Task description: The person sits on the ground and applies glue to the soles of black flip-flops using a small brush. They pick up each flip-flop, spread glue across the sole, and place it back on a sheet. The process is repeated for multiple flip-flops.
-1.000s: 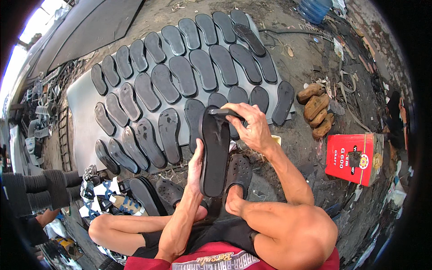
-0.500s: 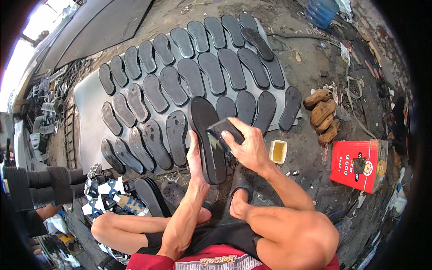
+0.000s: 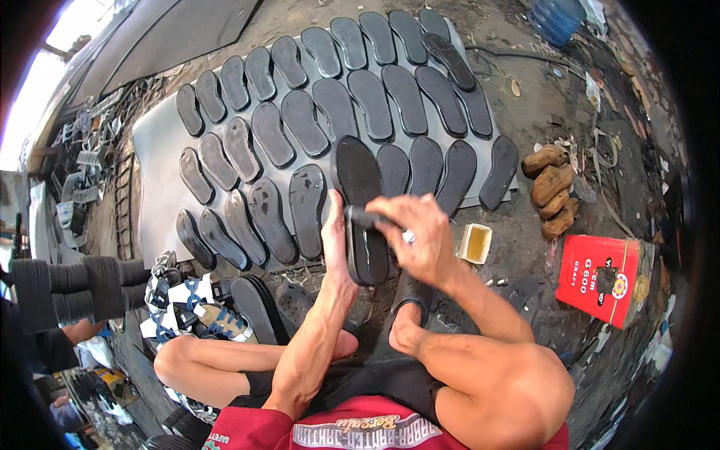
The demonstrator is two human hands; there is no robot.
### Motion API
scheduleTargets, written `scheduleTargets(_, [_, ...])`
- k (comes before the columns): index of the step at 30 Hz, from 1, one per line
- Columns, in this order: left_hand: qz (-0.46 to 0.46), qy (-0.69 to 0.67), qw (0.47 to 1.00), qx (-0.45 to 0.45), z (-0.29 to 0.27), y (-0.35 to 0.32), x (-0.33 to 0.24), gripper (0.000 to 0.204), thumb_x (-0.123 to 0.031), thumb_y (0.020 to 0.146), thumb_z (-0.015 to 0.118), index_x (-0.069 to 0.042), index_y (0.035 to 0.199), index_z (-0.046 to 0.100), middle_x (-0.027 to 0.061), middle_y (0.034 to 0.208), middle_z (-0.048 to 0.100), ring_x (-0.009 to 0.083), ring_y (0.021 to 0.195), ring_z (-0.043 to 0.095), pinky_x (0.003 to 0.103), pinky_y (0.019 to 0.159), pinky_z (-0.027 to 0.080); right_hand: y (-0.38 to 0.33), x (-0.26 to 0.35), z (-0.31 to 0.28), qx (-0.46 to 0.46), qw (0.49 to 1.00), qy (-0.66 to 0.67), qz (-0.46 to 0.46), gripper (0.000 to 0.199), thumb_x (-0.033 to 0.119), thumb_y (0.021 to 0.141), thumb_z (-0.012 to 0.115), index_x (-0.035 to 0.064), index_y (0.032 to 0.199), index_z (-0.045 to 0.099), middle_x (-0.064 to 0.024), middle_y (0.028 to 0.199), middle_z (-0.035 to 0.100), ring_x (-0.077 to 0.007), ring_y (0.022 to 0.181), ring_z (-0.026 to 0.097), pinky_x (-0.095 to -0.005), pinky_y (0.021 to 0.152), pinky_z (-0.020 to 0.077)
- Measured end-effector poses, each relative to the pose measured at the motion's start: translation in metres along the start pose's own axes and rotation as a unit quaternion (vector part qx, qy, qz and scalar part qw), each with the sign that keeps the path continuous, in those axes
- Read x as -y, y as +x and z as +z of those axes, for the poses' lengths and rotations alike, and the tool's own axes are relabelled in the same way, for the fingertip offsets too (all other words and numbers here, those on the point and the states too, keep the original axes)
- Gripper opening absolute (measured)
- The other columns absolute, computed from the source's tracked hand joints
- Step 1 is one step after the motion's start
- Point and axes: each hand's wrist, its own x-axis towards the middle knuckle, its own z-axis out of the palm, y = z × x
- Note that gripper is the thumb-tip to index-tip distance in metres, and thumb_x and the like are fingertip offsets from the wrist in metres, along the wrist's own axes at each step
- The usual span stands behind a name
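My left hand (image 3: 336, 244) is closed around the left edge of a black sandal sole (image 3: 357, 169), held tilted up above the sheet. Closed in my right hand (image 3: 421, 236) is a small dark flat pad (image 3: 363, 217), pressed against the middle of the sole. A glossy wet streak shows on the sole's lower half, below the pad. Many similar black soles (image 3: 306, 124) lie in rows on a grey sheet (image 3: 157, 165) beyond my hands, several of them shiny. A small square tub (image 3: 475, 243) with yellowish liquid stands right of my right hand.
At right are brown wooden foot forms (image 3: 551, 184) and a red box (image 3: 596, 277). Sandal straps (image 3: 199, 304) and stacked black soles (image 3: 255, 307) lie by my left knee. Another person's hand (image 3: 84, 330) is at far left, beside rows of dark soles (image 3: 60, 292).
My right hand has drawn the pad lower and left across the sole, turning it edge-on. The left hand keeps its hold. The whole view has shifted slightly.
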Motion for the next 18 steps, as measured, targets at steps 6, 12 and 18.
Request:
scheduleTargets(6, [0.097, 0.107, 0.983, -0.111, -0.026, 0.024, -0.023, 0.067, -0.065, 0.112, 0.049, -0.004, 0.135, 0.068, 0.0112, 0.114, 0.078, 0.0244, 0.09, 0.077, 0.037, 0.081, 0.064, -0.03, 0.039, -0.026, 0.034, 0.991, 0.113, 0.067, 0.032, 0.01, 0.093, 0.078, 0.014, 0.125, 0.077, -0.0053, 0.103, 0.077, -0.0248, 0.095, 0.074, -0.0405, 0.088, 0.0488])
scheduleTargets(12, [0.059, 0.004, 0.997, -0.058, -0.055, 0.036, -0.023, 0.073, -0.057, 0.116, 0.04, 0.005, 0.151, 0.055, 0.0247, 0.143, 0.067, 0.0435, 0.122, 0.07, 0.054, 0.106, 0.059, -0.034, -0.01, -0.084, -0.207, 0.835, 0.441, 0.256, 0.034, 0.01, 0.11, 0.065, 0.0043, 0.143, 0.061, -0.0031, 0.124, 0.074, -0.0121, 0.114, 0.069, -0.0294, 0.095, 0.0565])
scheduleTargets(18, [-0.006, -0.011, 0.999, -0.04, -0.046, 0.072, 0.009, 0.05, -0.034, 0.119, 0.039, -0.001, 0.153, 0.056, 0.0216, 0.15, 0.065, 0.041, 0.135, 0.065, 0.054, 0.119, 0.05, -0.074, -0.052, -0.085, -0.256, 0.738, 0.504, 0.369, 0.04, 0.014, 0.111, 0.064, 0.0082, 0.151, 0.058, -0.0019, 0.137, 0.071, -0.013, 0.124, 0.067, -0.0311, 0.102, 0.0562])
